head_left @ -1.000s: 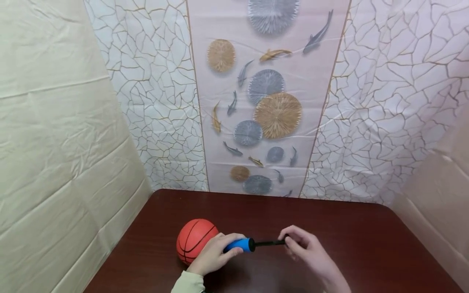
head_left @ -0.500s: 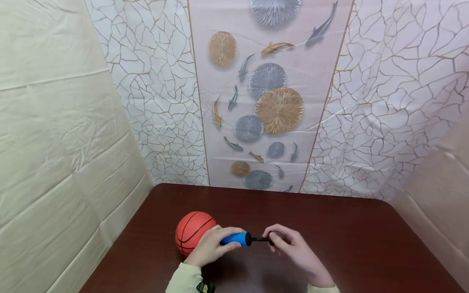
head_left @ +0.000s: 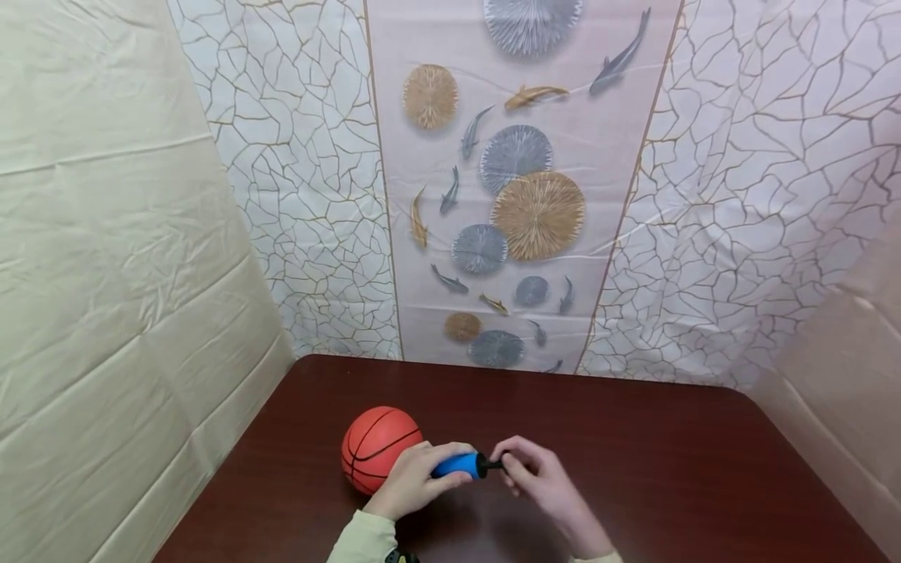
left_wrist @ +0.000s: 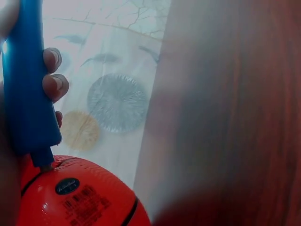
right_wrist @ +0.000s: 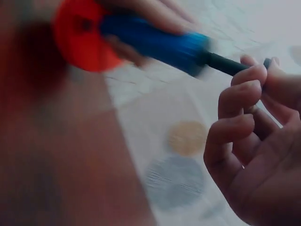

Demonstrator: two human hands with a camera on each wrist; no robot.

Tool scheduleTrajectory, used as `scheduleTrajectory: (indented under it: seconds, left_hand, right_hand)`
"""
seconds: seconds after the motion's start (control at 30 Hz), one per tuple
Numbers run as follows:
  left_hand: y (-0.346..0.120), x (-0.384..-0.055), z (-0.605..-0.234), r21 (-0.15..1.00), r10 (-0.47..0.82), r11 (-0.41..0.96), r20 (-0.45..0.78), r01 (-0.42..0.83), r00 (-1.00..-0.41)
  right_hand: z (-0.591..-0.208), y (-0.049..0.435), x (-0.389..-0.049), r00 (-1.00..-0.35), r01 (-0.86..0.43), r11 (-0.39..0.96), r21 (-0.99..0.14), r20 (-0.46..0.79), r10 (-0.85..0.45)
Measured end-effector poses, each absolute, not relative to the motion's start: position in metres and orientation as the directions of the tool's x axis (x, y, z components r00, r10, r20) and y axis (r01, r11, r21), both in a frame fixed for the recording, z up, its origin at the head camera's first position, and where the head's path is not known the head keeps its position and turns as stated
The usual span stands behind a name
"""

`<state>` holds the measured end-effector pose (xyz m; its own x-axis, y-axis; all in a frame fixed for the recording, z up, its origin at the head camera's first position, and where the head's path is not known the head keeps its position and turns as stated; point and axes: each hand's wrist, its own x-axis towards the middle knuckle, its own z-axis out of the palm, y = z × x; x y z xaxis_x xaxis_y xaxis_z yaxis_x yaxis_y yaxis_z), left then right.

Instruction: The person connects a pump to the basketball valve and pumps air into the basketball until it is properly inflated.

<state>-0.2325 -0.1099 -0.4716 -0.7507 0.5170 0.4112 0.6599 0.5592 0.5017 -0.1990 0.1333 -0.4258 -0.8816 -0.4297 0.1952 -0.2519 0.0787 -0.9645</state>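
Note:
An orange-red basketball with black lines sits on the dark table, left of centre. My left hand grips the blue barrel of a hand pump, held sideways against the ball's right side. In the left wrist view the pump's narrow tip meets the ball, beside a dark oval label and printed bars. My right hand pinches the end of the black plunger rod between thumb and curled fingers. A short length of rod shows between barrel and fingers.
The dark red-brown table reaches back to a patterned cloth with fish and round motifs. Plain beige cloth hangs along the left side, and more hangs at the right.
My right hand has moved left toward the barrel, pushing the plunger rod most of the way in. The left hand keeps its grip and the ball stays at its place.

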Motion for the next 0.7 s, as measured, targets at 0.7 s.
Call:
scheduleTrajectory:
  seconds: [0.7]
  left_hand:
    - [-0.112,-0.235,-0.477,0.545,0.51,0.534,0.402,0.646,-0.76]
  right_hand:
    - [-0.403,0.169,-0.189,-0.912,-0.263,0.129,-0.956,0.202,-0.357]
